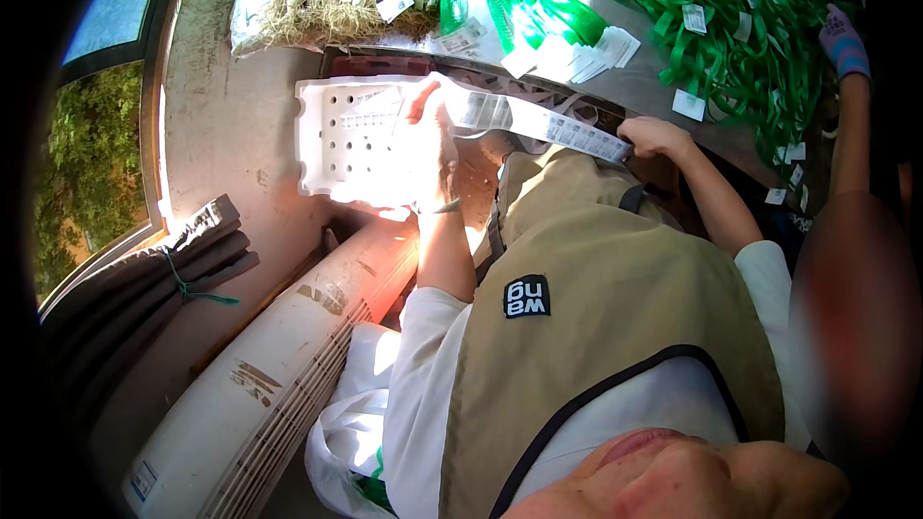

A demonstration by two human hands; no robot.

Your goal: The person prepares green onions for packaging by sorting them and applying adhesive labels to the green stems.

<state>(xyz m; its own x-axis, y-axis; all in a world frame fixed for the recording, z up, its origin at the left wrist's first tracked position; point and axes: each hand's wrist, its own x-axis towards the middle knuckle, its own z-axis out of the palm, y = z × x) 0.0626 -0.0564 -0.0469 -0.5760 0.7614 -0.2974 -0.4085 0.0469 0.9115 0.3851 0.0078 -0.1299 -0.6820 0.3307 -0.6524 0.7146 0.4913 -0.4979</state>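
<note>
My left hand (434, 148) grips one end of a long strip of printed white labels (577, 133), in front of a white perforated plastic basket (353, 148). Strong sunlight washes out the fingers, so whether they also touch the basket is unclear. From there the strip runs right, over my lap, to my right hand (655, 135), whose closed fingers pinch its other visible end. Beyond the strip lies a fanned stack of white labels (606, 54) at the table edge. Green plastic bands (721, 50) bearing white tags are heaped above it and hang over the edge.
Scallions (346, 11) with roots lie at the table's upper left. A co-worker's gloved hand (842, 40) touches the green bands at right. A long white slatted appliance (288, 353), a dark tied bundle (202, 259) and a white plastic bag (353, 440) are on my left, by a window (101, 158).
</note>
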